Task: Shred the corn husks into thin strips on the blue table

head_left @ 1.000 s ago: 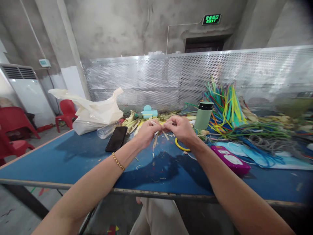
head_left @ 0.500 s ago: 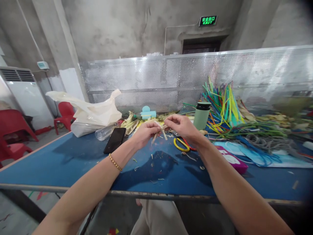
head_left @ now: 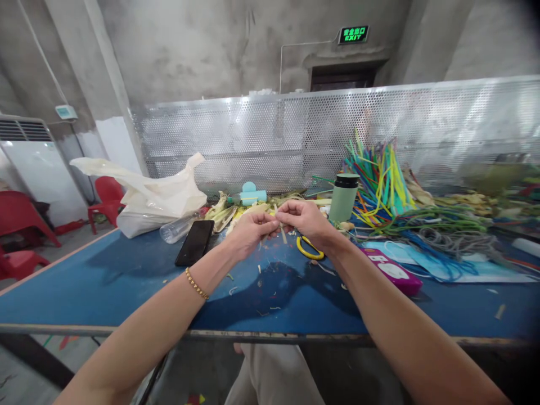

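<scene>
My left hand [head_left: 248, 232] and my right hand [head_left: 304, 220] meet above the middle of the blue table [head_left: 139, 292], fingertips pinched close together. Between them are thin, pale strips that look like corn husk; one husk strip [head_left: 283, 235] hangs down below the fingers. Both hands are closed on these strips, and the fingers hide where they cross. Just under my right hand lies a pair of scissors, of which a yellow handle loop [head_left: 299, 247] shows. Small husk scraps [head_left: 259, 269] are scattered on the tabletop below my hands.
Left of my hands are a black phone [head_left: 194, 243], a clear plastic bottle [head_left: 172, 232] and a white plastic bag [head_left: 164, 197]. Pale husks [head_left: 221, 212] lie behind. On the right stand a green tumbler [head_left: 342, 202], bright coloured stems [head_left: 379, 180], a purple pack [head_left: 392, 271] and tangled cords [head_left: 455, 244].
My hands drew slightly apart half a second ago, showing crossed strips, and are now together again, pinching. The whole view has shifted a little. The scissors' red handle is now covered.
</scene>
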Demonstrator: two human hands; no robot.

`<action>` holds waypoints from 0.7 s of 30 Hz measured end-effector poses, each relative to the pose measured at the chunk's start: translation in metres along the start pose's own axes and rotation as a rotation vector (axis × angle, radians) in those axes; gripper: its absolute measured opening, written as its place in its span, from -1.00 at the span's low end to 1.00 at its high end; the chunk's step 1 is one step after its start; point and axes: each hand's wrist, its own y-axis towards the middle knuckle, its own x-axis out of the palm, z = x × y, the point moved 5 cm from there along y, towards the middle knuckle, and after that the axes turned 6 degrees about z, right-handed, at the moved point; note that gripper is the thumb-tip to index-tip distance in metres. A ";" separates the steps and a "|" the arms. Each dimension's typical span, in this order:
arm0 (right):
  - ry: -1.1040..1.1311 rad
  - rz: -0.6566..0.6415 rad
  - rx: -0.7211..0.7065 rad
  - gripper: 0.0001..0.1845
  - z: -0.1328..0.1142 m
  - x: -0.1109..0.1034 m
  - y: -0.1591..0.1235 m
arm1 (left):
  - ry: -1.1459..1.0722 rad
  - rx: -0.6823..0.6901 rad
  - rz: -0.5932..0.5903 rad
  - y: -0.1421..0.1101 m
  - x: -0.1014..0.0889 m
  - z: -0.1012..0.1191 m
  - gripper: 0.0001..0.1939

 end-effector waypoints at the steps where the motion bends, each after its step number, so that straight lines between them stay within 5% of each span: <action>1: 0.002 -0.003 -0.004 -0.76 0.000 0.000 0.000 | -0.026 -0.023 0.001 0.000 0.001 -0.002 -0.81; 6: 0.038 0.011 -0.005 -0.75 -0.001 0.001 -0.001 | -0.154 -0.138 -0.012 -0.001 0.004 -0.006 -0.87; 15: 0.024 0.057 -0.016 -0.75 -0.001 0.002 -0.002 | -0.143 -0.091 -0.071 -0.002 0.005 -0.003 -0.86; 21: 0.152 -0.027 0.028 -0.73 -0.002 0.010 -0.008 | -0.136 -0.128 -0.157 -0.004 0.007 -0.003 -0.80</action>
